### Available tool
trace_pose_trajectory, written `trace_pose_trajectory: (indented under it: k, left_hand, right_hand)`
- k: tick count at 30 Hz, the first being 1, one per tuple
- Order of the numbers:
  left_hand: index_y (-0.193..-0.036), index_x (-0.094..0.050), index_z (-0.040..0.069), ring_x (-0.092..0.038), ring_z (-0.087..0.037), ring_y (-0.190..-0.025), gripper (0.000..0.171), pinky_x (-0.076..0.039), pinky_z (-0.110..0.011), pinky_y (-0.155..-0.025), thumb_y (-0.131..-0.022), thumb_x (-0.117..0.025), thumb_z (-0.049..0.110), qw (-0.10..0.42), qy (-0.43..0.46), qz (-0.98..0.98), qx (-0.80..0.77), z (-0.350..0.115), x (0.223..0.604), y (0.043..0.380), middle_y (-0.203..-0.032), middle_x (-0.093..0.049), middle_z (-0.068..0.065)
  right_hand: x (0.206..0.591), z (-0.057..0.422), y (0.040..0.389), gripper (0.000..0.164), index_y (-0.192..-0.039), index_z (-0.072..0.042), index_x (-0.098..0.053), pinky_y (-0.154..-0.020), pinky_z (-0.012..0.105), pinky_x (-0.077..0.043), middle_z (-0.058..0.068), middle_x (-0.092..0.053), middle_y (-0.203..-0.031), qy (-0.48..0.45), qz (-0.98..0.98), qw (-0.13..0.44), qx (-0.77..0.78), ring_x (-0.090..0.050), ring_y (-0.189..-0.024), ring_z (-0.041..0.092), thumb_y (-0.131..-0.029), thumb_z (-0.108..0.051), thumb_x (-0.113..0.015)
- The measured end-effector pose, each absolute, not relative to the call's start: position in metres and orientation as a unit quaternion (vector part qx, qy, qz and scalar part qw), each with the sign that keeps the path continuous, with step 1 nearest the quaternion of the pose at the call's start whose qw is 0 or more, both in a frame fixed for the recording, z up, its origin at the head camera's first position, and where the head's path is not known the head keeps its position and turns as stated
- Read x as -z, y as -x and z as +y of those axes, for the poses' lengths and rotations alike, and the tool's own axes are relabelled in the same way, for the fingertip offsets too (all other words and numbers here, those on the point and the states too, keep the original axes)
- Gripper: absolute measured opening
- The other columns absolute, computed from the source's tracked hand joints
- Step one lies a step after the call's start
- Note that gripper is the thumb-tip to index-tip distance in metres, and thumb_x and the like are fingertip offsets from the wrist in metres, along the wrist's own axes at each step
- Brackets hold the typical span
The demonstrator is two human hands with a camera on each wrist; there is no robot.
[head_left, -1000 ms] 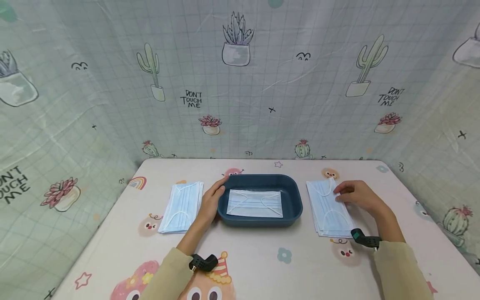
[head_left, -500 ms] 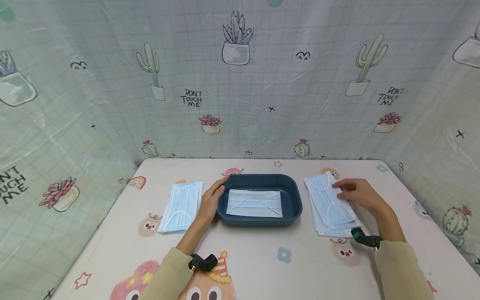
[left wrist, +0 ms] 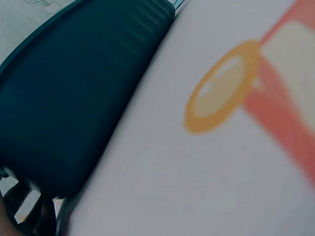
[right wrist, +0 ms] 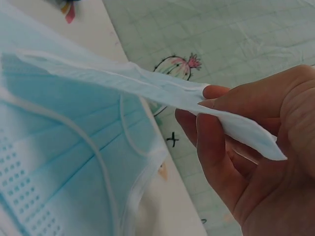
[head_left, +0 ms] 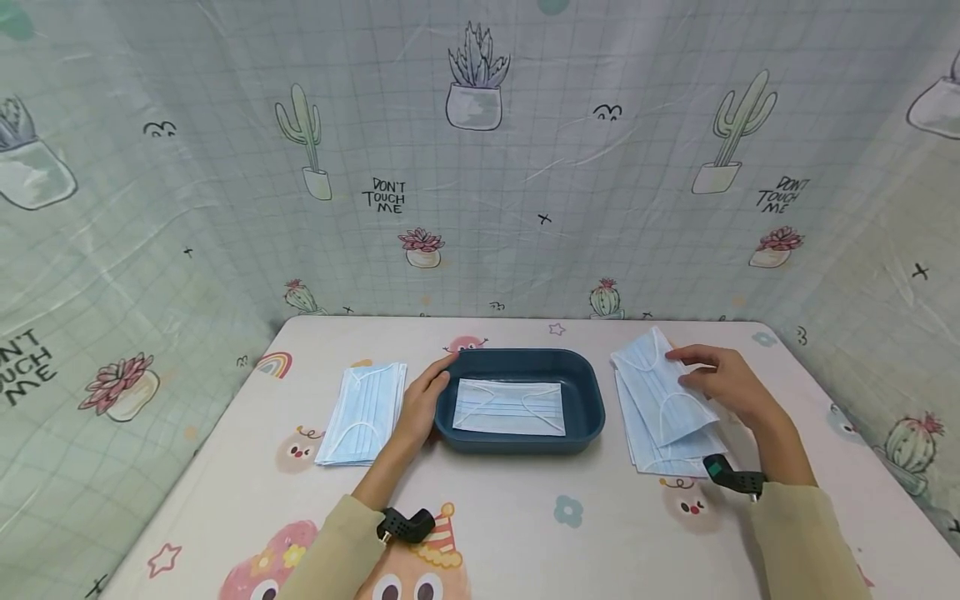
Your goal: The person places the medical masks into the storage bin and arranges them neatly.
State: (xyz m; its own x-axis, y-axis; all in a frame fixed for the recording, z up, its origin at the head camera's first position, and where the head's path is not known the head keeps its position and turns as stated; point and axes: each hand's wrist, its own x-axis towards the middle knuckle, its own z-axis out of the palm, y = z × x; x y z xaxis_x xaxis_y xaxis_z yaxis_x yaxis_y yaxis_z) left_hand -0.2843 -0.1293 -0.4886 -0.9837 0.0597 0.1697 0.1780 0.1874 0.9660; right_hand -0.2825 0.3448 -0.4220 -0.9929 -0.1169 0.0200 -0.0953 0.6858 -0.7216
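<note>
A light-blue face mask [head_left: 648,375] is lifted at a tilt from the stack of masks [head_left: 652,454] on the right. My right hand [head_left: 723,379] pinches its right edge between thumb and fingers; the right wrist view shows the folded edge in my fingertips [right wrist: 211,130]. Against the left side of a dark blue box [head_left: 517,444] rests my left hand [head_left: 420,404], thumb and index finger touching near the rim. Inside this box lies another mask [head_left: 510,407], ear loops upward. In the left wrist view the box wall fills the upper left, and only a sliver of hand shows.
Left of the box lies a second stack of masks [head_left: 363,412], partly beside my left forearm. The table [head_left: 517,533] has a pale cover with cartoon prints. A patterned curtain [head_left: 495,208] stands around its back and sides.
The top mask on the right has risen off its stack and tilted, its far corner moving away from me. My right hand has lifted slightly with it. The left hand and box stay put.
</note>
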Motion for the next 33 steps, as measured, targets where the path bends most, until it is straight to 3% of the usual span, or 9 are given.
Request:
trace_pose_trajectory:
  k: [6,18,26,33]
  left_hand:
    - [-0.148,-0.057,0.029,-0.037,-0.023,-0.154,0.04,-0.024,-0.051,-0.13,-0.11,-0.045,0.029,0.045,0.077,-0.767,0.635,-0.129,0.489,0.284,-0.158,-0.052,0.001]
    - [-0.153,-0.052,0.017,-0.032,-0.028,-0.157,0.043,-0.02,-0.05,-0.131,-0.111,-0.041,0.021,0.019,0.072,-0.769,0.634,-0.128,0.474,0.278,-0.162,-0.046,-0.007]
    - [-0.152,-0.053,0.017,-0.033,-0.029,-0.156,0.043,-0.021,-0.052,-0.13,-0.11,-0.043,0.021,0.018,0.067,-0.763,0.642,-0.126,0.459,0.266,-0.161,-0.047,-0.007]
    - [-0.152,-0.052,0.014,-0.033,-0.029,-0.156,0.043,-0.021,-0.051,-0.13,-0.111,-0.042,0.019,0.02,0.073,-0.765,0.639,-0.127,0.464,0.27,-0.161,-0.047,-0.008]
  right_hand:
    - [0.41,0.341,0.28,0.04,-0.137,-0.001,-0.064,-0.081,0.015,-0.047,0.027,-0.056,-0.146,0.069,0.917,0.01,0.393,-0.059,-0.111,0.031,-0.098,-0.009,-0.065]
    - [0.389,0.332,0.274,0.041,-0.14,-0.001,-0.062,-0.078,0.016,-0.05,0.027,-0.055,-0.147,0.077,0.917,-0.005,0.392,-0.058,-0.109,0.032,-0.099,-0.012,-0.065]
    - [0.376,0.321,0.271,0.042,-0.139,0.0,-0.062,-0.075,0.014,-0.053,0.03,-0.055,-0.146,0.096,0.914,-0.039,0.392,-0.06,-0.098,0.025,-0.099,-0.011,-0.066]
    - [0.368,0.313,0.265,0.043,-0.142,-0.002,-0.061,-0.075,0.011,-0.051,0.029,-0.052,-0.149,0.089,0.916,-0.048,0.388,-0.059,-0.103,0.031,-0.1,-0.013,-0.065]
